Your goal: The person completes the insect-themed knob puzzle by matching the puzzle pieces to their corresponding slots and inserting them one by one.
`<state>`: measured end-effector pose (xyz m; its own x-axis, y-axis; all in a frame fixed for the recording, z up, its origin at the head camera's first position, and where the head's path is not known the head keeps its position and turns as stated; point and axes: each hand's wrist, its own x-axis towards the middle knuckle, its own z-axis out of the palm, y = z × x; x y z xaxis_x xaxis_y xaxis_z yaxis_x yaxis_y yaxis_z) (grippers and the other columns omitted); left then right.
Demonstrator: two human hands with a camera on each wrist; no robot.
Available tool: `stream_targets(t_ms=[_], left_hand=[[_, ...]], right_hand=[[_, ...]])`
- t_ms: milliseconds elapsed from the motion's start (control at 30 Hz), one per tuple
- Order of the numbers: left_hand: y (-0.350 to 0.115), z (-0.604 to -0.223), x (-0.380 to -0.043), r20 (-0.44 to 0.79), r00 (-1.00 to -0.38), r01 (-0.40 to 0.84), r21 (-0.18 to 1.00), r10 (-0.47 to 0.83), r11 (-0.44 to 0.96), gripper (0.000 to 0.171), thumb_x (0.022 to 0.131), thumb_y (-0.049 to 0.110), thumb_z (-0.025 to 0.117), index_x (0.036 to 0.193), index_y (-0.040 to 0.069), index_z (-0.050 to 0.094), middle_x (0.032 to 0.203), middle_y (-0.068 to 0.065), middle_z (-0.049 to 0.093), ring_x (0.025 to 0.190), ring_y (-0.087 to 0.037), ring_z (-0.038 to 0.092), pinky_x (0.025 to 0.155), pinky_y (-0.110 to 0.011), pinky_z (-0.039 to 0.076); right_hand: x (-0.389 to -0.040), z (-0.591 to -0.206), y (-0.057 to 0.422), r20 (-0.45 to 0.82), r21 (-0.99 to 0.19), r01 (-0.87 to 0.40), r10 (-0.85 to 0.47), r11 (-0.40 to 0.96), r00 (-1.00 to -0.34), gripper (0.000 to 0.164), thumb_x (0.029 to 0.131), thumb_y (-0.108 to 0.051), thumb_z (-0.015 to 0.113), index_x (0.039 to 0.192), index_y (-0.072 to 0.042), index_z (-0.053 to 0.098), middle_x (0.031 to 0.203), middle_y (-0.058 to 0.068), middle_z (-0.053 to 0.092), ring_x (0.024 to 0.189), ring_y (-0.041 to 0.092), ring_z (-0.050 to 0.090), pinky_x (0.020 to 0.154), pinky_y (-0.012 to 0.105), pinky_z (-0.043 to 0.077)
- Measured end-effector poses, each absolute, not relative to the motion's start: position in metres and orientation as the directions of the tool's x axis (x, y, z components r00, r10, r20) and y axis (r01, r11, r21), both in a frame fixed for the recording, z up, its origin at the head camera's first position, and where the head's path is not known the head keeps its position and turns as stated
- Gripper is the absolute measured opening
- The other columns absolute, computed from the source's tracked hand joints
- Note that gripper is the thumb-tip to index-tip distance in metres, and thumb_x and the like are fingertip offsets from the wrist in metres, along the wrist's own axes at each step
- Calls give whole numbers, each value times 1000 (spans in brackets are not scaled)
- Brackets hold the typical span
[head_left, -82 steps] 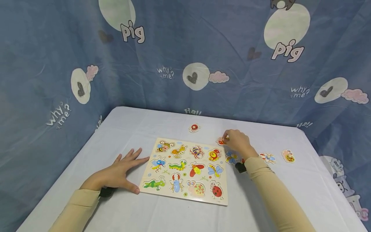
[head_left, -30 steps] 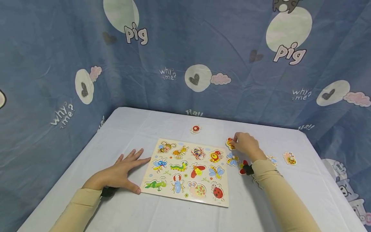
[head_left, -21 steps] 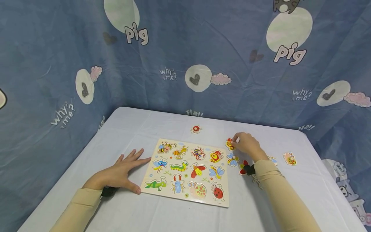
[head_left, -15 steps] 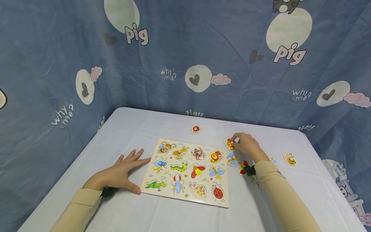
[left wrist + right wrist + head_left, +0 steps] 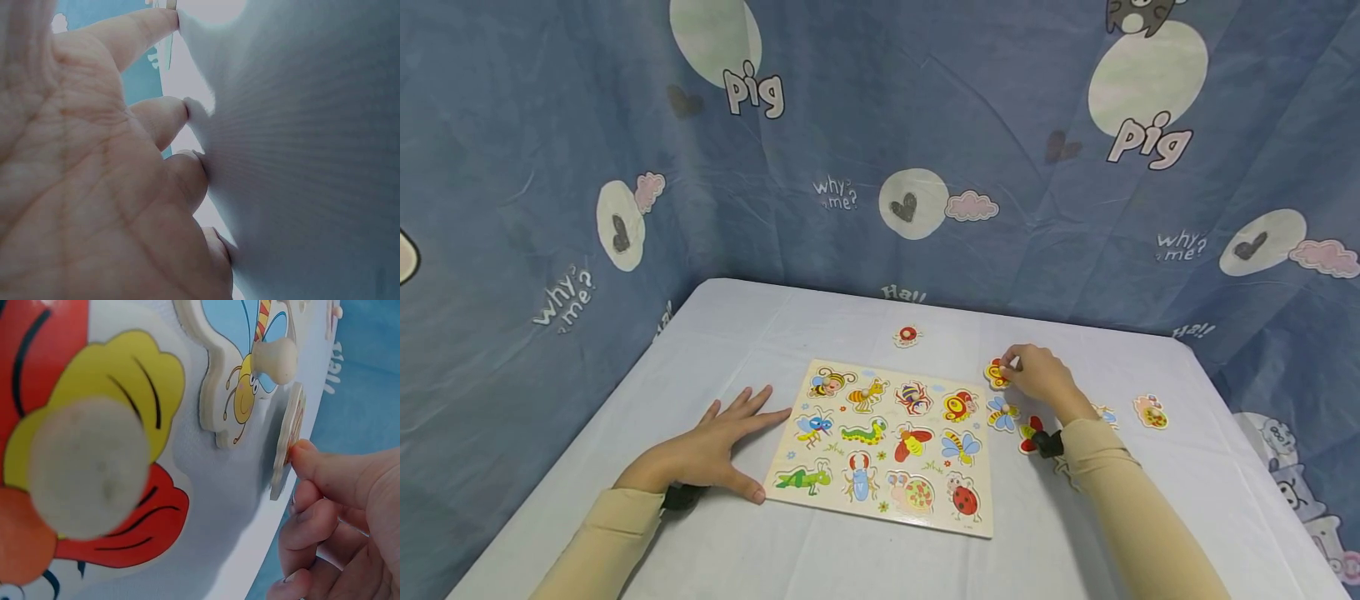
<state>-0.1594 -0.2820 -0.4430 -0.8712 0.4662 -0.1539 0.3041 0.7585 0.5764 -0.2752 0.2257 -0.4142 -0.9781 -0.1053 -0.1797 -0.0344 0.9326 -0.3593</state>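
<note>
The wooden insect puzzle board lies flat on the white table. My left hand rests spread beside it, with index fingertip and thumb at its left edge. In the left wrist view, the left fingers are against the white cloth. Past the board's upper right corner, my right hand pinches a red-and-yellow butterfly puzzle piece between thumb and fingers. From the right wrist, this held piece appears nearly edge-on; its knob is hidden by the fingertips.
A blue-winged bee piece and a red-winged piece lie right of the board. A snail piece sits farther right, a ladybug piece behind the board. The right forearm partly covers a blue beetle piece.
Since the earliest frame, my right hand has moved right, and the butterfly piece with it; the piece has also turned. Over the last second both hands stay nearly still.
</note>
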Motion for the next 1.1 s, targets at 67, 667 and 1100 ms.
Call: stream_targets(t_ms=[67, 667, 1100], left_hand=[[-282, -443, -159, -153, -871, 305, 577, 467, 757, 120, 61, 56, 101, 164, 25, 47, 180, -21, 14, 165, -55, 1, 123, -84, -6], [-280, -442, -163, -151, -869, 317, 560, 471, 765, 121, 60, 57, 101, 164, 26, 47, 181, -21, 13, 165, -55, 0, 122, -84, -6], [-282, -444, -161, -156, -869, 310, 568, 470, 762, 121, 60, 57, 100, 164, 26, 46, 181, -21, 13, 165, -56, 0, 122, -84, -6]], right_hand=[[-275, -414, 226, -177, -363, -31, -101, 931, -979, 22, 106, -25, 69, 116, -6, 74, 103, 14, 72, 87, 27, 61, 74, 40, 50], [-262, -412, 228, -143, -403, -42, -108, 914, -984, 22, 105, -26, 70, 113, -6, 73, 89, 7, 66, 77, 22, 56, 66, 33, 43], [-253, -418, 221, -154, -435, -63, -143, 898, -978, 22, 105, -28, 70, 113, -8, 73, 87, 6, 65, 71, 20, 56, 60, 31, 44]])
